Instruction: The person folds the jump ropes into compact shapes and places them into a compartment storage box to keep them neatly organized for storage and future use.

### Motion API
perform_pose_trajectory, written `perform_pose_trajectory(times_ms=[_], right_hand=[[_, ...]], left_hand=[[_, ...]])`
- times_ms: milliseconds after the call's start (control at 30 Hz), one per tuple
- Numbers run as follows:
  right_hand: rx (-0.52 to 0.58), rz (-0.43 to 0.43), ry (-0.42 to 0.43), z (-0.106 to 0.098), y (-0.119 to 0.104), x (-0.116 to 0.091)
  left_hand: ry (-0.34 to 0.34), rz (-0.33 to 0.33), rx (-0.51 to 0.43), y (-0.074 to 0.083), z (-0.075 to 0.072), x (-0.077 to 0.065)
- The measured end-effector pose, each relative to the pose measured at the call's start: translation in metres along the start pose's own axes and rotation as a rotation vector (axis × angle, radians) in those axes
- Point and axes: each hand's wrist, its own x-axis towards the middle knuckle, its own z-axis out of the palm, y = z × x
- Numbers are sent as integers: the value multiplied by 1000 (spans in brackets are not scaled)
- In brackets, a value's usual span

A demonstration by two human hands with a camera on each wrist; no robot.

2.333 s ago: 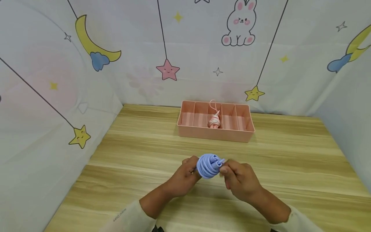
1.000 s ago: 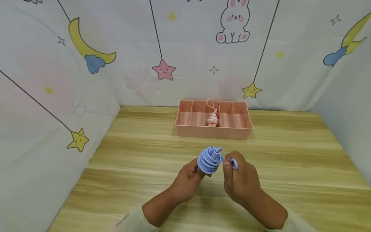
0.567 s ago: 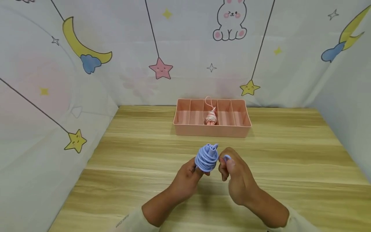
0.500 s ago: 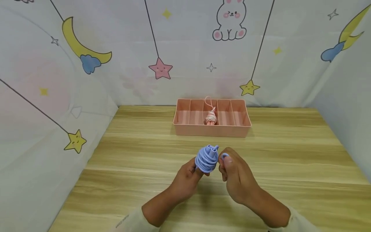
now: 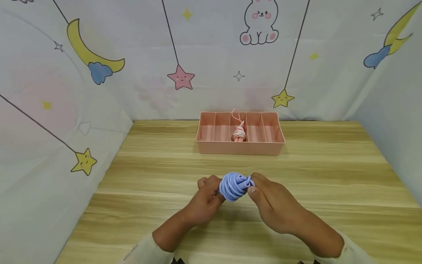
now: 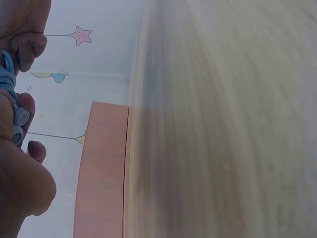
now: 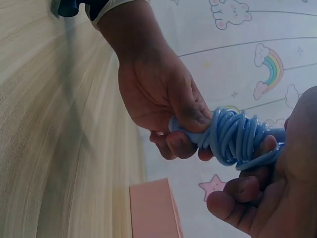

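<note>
A blue jump rope (image 5: 232, 187), its cord wound round two handles, is held above the table in both hands. My left hand (image 5: 204, 201) grips the bundle at its left end; in the right wrist view its thumb and fingers close round the handles below the coils (image 7: 233, 136). My right hand (image 5: 277, 205) is at the other end, thumb and fingers pinching the cord beside the open handle ends. A short loop of cord shows there. In the left wrist view two round handle ends (image 6: 21, 116) stick out between the fingers.
At the back of the wood-grain table (image 5: 158, 161) stands a pink divided box (image 5: 239, 148). A wound pink-and-white jump rope (image 5: 239, 132) sits in its middle compartment, a loop rising above the rim. A printed cloth (image 5: 217, 55) hangs behind and along the sides.
The bundle has tipped from nearly upright to leaning right, its handle ends now toward the right hand. The right hand's curled fingers have straightened somewhat and come against the handle ends.
</note>
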Motion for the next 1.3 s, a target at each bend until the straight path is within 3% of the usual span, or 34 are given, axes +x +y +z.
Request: perform_pose_trajectory(times_ms=[133, 233, 300, 400, 533, 700, 800, 1000, 1133, 1300], right_hand=[[45, 16, -120, -6, -1, 0], [2, 41, -176, -10, -3, 0], [-72, 27, -165, -12, -4, 0], [-201, -3, -83, -12, -5, -1], [-261, -54, -34, -12, -3, -3], [-249, -166, 13, -8, 5, -6], [-222, -187, 75, -3, 9, -8], [-130, -207, 173, 7, 7, -10], [-171, -190, 151, 7, 3, -9], [-234, -58, 50, 0, -4, -12]], left_hand=[[-33, 1, 4, -2, -4, -1], [-39, -11, 11, -2, -6, -1], [-36, -4, 35, -2, -8, -1], [-42, 38, 81, -4, -9, 0], [-61, 79, 79, -7, -7, -2], [-58, 79, -30, -4, -3, -5], [-55, 82, -53, 0, -1, -3], [-26, -18, -88, 7, 3, -1], [22, -6, -74, 8, 5, -3], [16, 55, 10, 4, 4, -2]])
